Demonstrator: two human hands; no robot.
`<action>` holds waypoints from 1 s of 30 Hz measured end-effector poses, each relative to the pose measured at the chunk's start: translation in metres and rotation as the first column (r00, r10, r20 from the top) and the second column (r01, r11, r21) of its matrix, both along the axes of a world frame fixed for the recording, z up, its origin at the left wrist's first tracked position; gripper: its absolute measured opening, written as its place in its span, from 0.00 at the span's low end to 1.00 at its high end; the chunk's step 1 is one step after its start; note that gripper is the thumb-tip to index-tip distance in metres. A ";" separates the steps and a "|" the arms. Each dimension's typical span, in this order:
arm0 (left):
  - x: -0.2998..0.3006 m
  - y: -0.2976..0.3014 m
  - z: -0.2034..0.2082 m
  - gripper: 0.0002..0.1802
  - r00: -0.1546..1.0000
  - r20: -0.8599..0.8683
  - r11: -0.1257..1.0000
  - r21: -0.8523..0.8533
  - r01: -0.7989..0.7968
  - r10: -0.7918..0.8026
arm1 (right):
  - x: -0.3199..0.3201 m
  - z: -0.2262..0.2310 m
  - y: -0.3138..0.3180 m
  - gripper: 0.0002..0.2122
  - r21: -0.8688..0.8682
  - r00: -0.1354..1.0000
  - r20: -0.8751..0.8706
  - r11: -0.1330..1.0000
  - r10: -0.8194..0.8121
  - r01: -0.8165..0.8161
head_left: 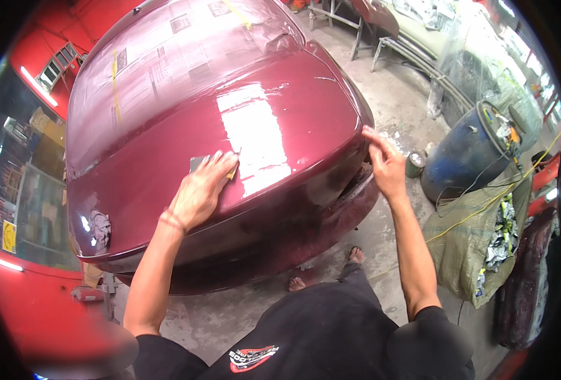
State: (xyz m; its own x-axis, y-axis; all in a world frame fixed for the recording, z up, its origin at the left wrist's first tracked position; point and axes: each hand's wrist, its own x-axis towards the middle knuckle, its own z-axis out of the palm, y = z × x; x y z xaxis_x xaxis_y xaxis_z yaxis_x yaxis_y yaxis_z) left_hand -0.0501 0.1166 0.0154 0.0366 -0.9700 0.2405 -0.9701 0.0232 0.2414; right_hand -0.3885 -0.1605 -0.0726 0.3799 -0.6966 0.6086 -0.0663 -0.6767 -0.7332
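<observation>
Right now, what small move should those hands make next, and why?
Probably slide the left hand a little along the panel: it lies over a pad on the glossy red surface, with nothing in the way just beside it, while the right hand is at the edge.

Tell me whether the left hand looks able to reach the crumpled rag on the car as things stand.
Likely yes: the left hand lies over a pad on the same maroon panel as the rag, with only glossy surface between them. It may first have to release the pad.
</observation>
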 end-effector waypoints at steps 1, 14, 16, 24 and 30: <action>-0.004 0.007 0.002 0.24 1.000 -0.006 1.000 0.016 0.002 -0.002 | 0.007 -0.005 -0.020 0.16 0.002 0.998 0.060 1.000 -0.010 0.010; 0.034 -0.253 -0.010 0.23 0.905 0.132 0.914 -0.045 -0.403 0.405 | 0.081 -0.011 -0.142 0.12 0.005 0.994 0.057 0.996 0.090 -0.090; 0.025 -0.265 -0.019 0.22 0.868 0.148 0.881 -0.094 -0.464 0.474 | 0.085 -0.005 -0.152 0.12 -0.038 0.988 0.070 0.990 0.137 -0.135; -0.164 -0.186 -0.007 0.28 0.892 0.038 0.887 0.096 -0.451 0.450 | 0.077 -0.018 -0.162 0.16 -0.088 0.981 0.104 0.984 0.163 -0.155; -0.077 -0.275 -0.018 0.24 0.876 0.134 0.885 -0.028 -0.464 0.463 | 0.079 -0.015 -0.157 0.14 -0.060 0.969 0.173 0.984 0.175 -0.167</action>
State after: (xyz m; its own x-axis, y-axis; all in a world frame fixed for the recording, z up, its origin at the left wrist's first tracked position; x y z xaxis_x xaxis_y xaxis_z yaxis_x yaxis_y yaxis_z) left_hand -0.1269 -0.1588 -0.0023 0.4505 -0.8508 0.2706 -0.8924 -0.4380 0.1089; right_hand -0.3096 -0.3175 -0.0880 0.3743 -0.6011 0.7061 0.1810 -0.6994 -0.6914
